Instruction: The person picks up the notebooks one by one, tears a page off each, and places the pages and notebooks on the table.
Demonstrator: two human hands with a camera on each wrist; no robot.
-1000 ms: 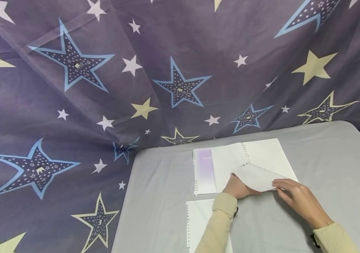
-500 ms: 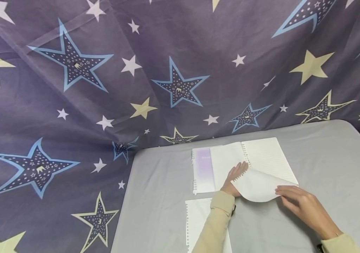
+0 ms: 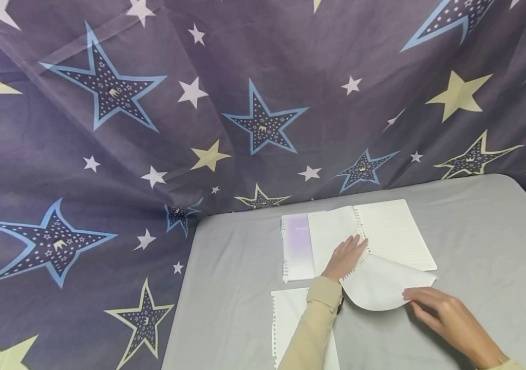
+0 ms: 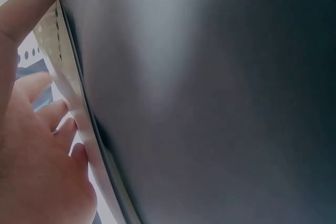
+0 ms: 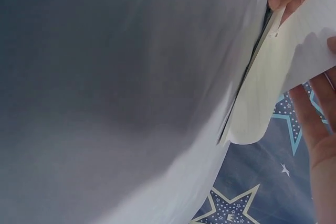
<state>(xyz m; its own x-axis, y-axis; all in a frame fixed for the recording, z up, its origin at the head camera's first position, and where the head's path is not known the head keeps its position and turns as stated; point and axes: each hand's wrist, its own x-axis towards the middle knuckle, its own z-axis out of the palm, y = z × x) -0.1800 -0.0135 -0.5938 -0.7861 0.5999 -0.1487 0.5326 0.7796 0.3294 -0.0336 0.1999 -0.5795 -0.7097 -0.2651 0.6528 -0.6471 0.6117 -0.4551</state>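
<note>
An open loose-leaf notebook (image 3: pixel 394 231) with a row of binder rings down its middle lies on the grey cloth. My left hand (image 3: pixel 346 257) rests on its left page, fingers straight and fingertips at the rings. From the notebook's lower part a white sheet (image 3: pixel 383 282) bends up and toward me, its punched edge partly torn from the rings beside my left hand. My right hand (image 3: pixel 445 313) pinches the sheet's near right edge between thumb and fingers. In the right wrist view that sheet (image 5: pixel 312 45) curves above the right fingers (image 5: pixel 312 119).
A purple-and-white cover (image 3: pixel 299 246) with rings on its outer edge shows left of the open page. One loose punched sheet (image 3: pixel 288 318) lies nearer on the grey table cloth (image 3: pixel 230 288), partly under the left sleeve. Behind hangs a star-patterned curtain (image 3: pixel 290 154).
The left hand has come out from under the sheet and now lies flat on the page at the rings. The right hand has pulled the sheet's edge nearer and lower.
</note>
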